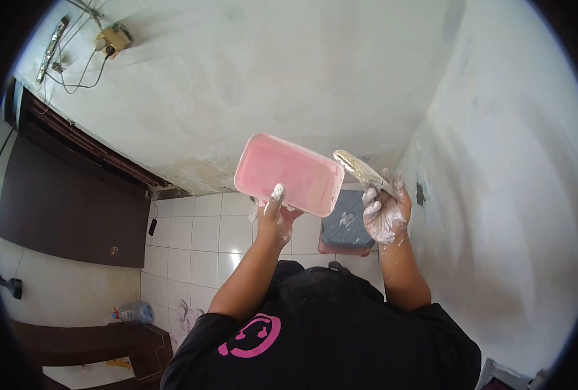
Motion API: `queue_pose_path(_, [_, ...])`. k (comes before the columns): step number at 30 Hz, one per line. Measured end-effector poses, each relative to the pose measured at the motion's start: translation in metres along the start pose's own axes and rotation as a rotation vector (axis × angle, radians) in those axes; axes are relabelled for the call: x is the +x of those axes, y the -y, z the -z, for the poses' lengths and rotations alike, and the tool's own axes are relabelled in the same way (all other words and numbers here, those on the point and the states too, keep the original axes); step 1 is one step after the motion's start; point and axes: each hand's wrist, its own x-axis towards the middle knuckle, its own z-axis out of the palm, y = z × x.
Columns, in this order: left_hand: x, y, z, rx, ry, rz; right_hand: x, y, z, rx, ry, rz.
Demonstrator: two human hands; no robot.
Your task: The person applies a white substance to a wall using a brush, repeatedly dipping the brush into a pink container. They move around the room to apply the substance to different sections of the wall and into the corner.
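Note:
A shallow pink rectangular tray with a whitish rim is tilted in front of the chest. My left hand grips its lower edge, the white-smeared thumb lying over the rim. To the right, my right hand, palm up and coated in white paste, has its fingers curled round a putty knife. The knife's elongated, paste-crusted part points up and left, close to the tray's right corner. Whether the two touch is unclear.
Below the hands, a grey-topped step stool stands on the tiled floor. Patchy walls meet at the right. A socket box with cables hangs upper left, above a dark door. A plastic bottle is at lower left.

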Motion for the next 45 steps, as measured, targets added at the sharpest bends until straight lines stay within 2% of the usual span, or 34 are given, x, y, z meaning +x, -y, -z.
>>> queue_pose_path(3, [0.003,0.008,0.006,0.003,-0.014,-0.001,0.003,0.0,0.005,0.023,0.004,0.021])
queue_pose_path(9, [0.004,0.025,0.063,-0.01,0.026,0.041,0.016,-0.004,-0.009,-0.126,0.087,0.178])
queue_pose_path(11, [0.0,0.032,0.083,-0.165,0.039,0.09,0.018,-0.008,-0.016,-0.327,0.057,0.344])
queue_pose_path(13, [-0.016,0.036,0.093,-0.157,0.059,0.11,0.015,-0.019,-0.036,-0.41,0.056,0.454])
queue_pose_path(15, [-0.031,0.033,0.089,-0.155,0.133,0.114,0.015,-0.029,-0.05,-0.695,-0.062,0.663])
queue_pose_path(16, [-0.041,0.03,0.09,-0.018,0.15,0.067,0.011,-0.038,-0.06,-0.791,-0.05,0.706])
queue_pose_path(17, [-0.049,0.028,0.096,-0.009,0.181,0.087,0.011,-0.045,-0.063,-0.789,-0.059,0.744])
queue_pose_path(19, [-0.056,0.027,0.112,-0.03,0.172,0.147,0.021,-0.051,-0.07,-1.321,-0.1,1.047])
queue_pose_path(20, [-0.056,0.022,0.121,-0.036,0.202,0.168,0.028,-0.061,-0.083,-1.336,-0.118,1.078])
queue_pose_path(21, [-0.054,0.019,0.128,-0.051,0.242,0.209,0.039,-0.072,-0.099,-1.42,-0.215,1.202])
queue_pose_path(22, [0.012,0.011,0.131,-0.078,0.237,0.22,0.121,-0.053,-0.108,-1.505,-0.283,1.273])
queue_pose_path(25, [0.033,-0.005,0.141,-0.074,0.222,0.236,0.171,-0.05,-0.146,-1.593,-0.392,1.341])
queue_pose_path(27, [0.038,-0.011,0.145,-0.092,0.244,0.251,0.195,-0.039,-0.151,-1.643,-0.339,1.355])
queue_pose_path(29, [0.044,-0.009,0.149,-0.116,0.261,0.282,0.213,-0.033,-0.131,-1.703,-0.303,1.359])
queue_pose_path(32, [0.052,-0.005,0.168,-0.221,0.269,0.41,0.234,-0.038,-0.075,-1.748,-0.409,1.392])
queue_pose_path(34, [0.054,-0.008,0.168,-0.067,0.285,0.385,0.232,-0.047,-0.06,-1.625,-0.5,1.308])
queue_pose_path(35, [0.055,-0.008,0.171,-0.066,0.291,0.38,0.231,-0.048,-0.066,-1.623,-0.494,1.315])
queue_pose_path(37, [0.056,-0.01,0.18,-0.087,0.302,0.408,0.229,-0.046,-0.084,-1.203,-0.449,1.195])
queue_pose_path(42, [0.059,-0.02,0.188,-0.198,0.291,0.474,0.244,-0.036,-0.169,-1.302,-0.428,1.363])
queue_pose_path(44, [0.058,-0.025,0.184,-0.212,0.302,0.451,0.244,-0.04,-0.189,-1.426,-0.262,1.324])
queue_pose_path(45, [0.061,-0.022,0.186,-0.215,0.312,0.454,0.246,-0.035,-0.178,-1.432,-0.262,1.334])
